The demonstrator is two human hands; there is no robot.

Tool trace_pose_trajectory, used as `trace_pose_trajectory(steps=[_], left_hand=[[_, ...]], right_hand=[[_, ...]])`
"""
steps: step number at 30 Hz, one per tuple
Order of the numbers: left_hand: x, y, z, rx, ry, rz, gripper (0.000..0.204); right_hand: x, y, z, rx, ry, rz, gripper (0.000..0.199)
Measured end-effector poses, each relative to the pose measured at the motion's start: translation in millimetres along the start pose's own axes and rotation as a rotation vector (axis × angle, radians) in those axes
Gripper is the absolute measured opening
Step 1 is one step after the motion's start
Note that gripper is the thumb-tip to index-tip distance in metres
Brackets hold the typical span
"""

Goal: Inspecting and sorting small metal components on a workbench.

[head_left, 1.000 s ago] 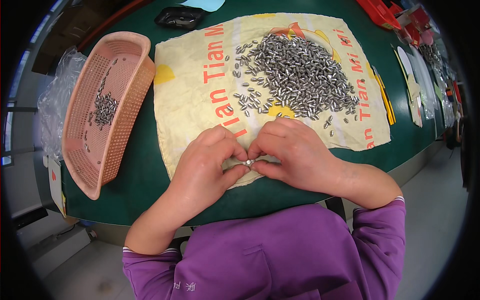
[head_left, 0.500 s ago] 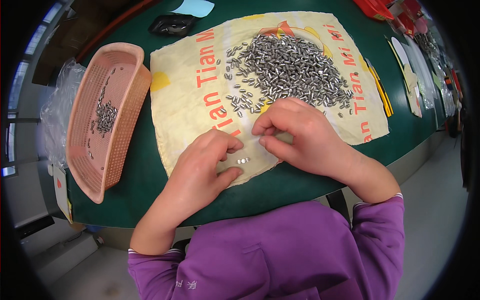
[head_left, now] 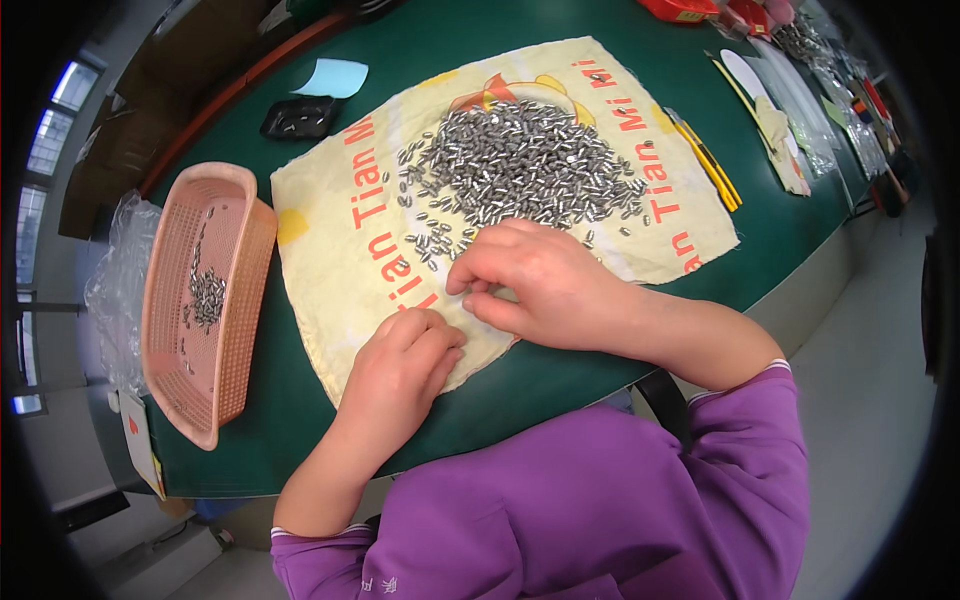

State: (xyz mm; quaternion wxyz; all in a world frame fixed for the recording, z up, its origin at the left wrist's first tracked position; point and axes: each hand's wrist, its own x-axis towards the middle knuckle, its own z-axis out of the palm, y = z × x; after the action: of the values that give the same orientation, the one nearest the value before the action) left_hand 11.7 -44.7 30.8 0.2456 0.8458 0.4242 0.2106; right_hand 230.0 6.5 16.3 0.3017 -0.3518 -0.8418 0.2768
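A big heap of small silvery metal pieces [head_left: 540, 160], barrel-shaped, lies on a cream printed cloth [head_left: 320, 250]. My right hand [head_left: 540, 285] rests at the near side of the heap, thumb and fingertips curled close together; what they pinch, if anything, is hidden. Just left of it, my left hand [head_left: 395, 370] lies low over the near part of the cloth with its fingers drawn together. Its thumb is out of sight, and whatever it holds cannot be made out. Stray pieces [head_left: 432, 243] are scattered left of the heap, beyond both hands.
On the left stands a pink perforated basket [head_left: 250, 300] holding some metal pieces, beside clear plastic wrap [head_left: 120, 290]. A black tray [head_left: 300, 118] and a pale blue sheet [head_left: 335, 78] lie behind. Right of the cloth is a yellow cutter knife [head_left: 708, 165] on the green table [head_left: 770, 270].
My left hand has closed its fingers, covering the spot where a few small pieces showed between thumb and fingers. My right hand stays curled. The whole view has shifted.
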Motion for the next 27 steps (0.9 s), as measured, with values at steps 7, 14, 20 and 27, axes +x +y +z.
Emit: trace_pose_trajectory(steps=[7, 14, 20, 27], left_hand=[[-0.8, -4.5, -1.3, -0.016, 0.057, 0.064, 0.015], [-7.1, -28.9, -71.5, 0.361, 0.531, -0.088, 0.012], [-58.3, -78.7, -127.6, 0.623, 0.662, -0.516, 0.022], [-18.3, -27.1, -67.8, 0.250, 0.452, -0.030, 0.027]], right_hand=[[0.0, 2.7, 5.8, 0.031, 0.033, -0.051, 0.014], [-7.8, -4.2, -32.9, -0.064, 0.048, 0.027, 0.021], [-28.8, 19.7, -118.0, -0.475, 0.199, 0.368, 0.034], [-24.5, 86.5, -143.7, -0.500, 0.074, 0.696, 0.028]])
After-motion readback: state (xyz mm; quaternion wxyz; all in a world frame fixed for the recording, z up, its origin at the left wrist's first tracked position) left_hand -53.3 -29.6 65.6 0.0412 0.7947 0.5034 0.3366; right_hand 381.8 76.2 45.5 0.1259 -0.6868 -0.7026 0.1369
